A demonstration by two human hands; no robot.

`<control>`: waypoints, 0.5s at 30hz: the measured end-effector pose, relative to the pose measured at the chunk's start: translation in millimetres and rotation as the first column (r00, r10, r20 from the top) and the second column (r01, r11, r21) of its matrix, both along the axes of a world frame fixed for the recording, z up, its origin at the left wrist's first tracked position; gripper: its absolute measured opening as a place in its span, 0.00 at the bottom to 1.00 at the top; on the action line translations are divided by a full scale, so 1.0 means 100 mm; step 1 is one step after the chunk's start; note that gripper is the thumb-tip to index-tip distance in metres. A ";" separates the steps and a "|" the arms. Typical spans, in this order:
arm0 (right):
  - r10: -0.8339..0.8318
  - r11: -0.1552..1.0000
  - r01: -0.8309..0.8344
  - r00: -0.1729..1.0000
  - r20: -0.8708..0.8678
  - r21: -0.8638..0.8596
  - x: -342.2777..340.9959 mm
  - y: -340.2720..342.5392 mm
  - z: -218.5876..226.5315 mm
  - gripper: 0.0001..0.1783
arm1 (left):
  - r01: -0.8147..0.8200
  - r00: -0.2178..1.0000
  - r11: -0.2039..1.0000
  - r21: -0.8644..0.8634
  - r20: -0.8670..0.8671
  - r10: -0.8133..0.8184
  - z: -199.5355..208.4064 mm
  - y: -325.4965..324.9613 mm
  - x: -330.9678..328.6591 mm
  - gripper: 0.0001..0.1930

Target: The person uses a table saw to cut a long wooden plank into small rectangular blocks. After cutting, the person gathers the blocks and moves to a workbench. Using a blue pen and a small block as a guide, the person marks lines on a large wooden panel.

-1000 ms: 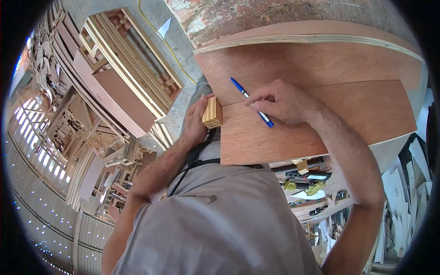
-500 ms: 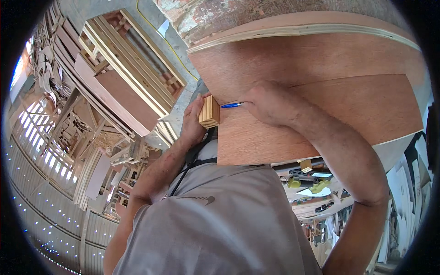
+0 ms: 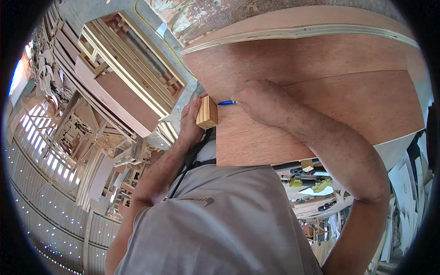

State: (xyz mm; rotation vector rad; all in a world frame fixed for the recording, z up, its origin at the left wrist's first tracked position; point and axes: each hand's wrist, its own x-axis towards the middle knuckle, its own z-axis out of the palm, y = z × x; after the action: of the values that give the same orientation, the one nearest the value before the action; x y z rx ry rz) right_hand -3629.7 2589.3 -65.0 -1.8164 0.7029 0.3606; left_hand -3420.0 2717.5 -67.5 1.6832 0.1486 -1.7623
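Note:
My left hand (image 3: 191,120) is closed around a short wooden block (image 3: 207,112), pressing it against the left edge of a reddish plywood sheet (image 3: 270,142). A blue pen (image 3: 226,103) is pinched in my right hand (image 3: 260,101), which rests over the sheet. The pen's far end points left and meets the corner where the block, the sheet and an upright plywood panel (image 3: 247,59) come together. My right fingertips are partly hidden behind the back of the hand.
Beyond the panel lies a worn, paint-stained surface (image 3: 201,16). Wooden frames (image 3: 133,59) stand on the floor at the left, beside a yellow cord (image 3: 169,48). Yellow-green power tools (image 3: 302,182) lie below the sheet, near a small wood piece (image 3: 307,165).
My right hand has slid slightly left with the pen, whose end is now closer to the block. The left hand and block have shifted a little left in view.

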 end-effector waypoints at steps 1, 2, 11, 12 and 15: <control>0.006 1.000 -0.006 1.000 -0.003 -0.009 0.00 0.01 -0.01 0.07 | -0.005 1.000 1.000 0.009 -0.003 0.005 0.02 -0.04 -0.02 0.23; 0.010 1.000 -0.010 1.000 0.003 -0.010 0.00 0.01 -0.02 0.07 | -0.010 1.000 1.000 0.019 -0.005 0.010 0.04 -0.05 -0.03 0.23; -0.010 1.000 0.010 1.000 -0.024 0.023 0.05 -0.05 0.04 0.08 | -0.023 0.999 1.000 -0.005 -0.048 0.023 -0.02 -0.03 -0.01 0.24; -0.004 1.000 0.004 1.000 -0.013 0.011 0.05 -0.05 0.04 0.08 | -0.022 0.999 1.000 -0.014 -0.049 0.021 -0.02 -0.01 0.00 0.24; 0.003 1.000 -0.002 1.000 -0.029 0.021 0.07 -0.05 0.07 0.08 | -0.021 0.998 0.999 -0.026 -0.057 0.019 -0.04 0.00 0.01 0.24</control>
State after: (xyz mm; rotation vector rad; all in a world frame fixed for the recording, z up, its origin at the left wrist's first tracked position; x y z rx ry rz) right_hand -3622.4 2584.6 -58.2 -1.7957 0.7149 0.3954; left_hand -3419.2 2717.6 -71.5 1.6086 0.1664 -1.7902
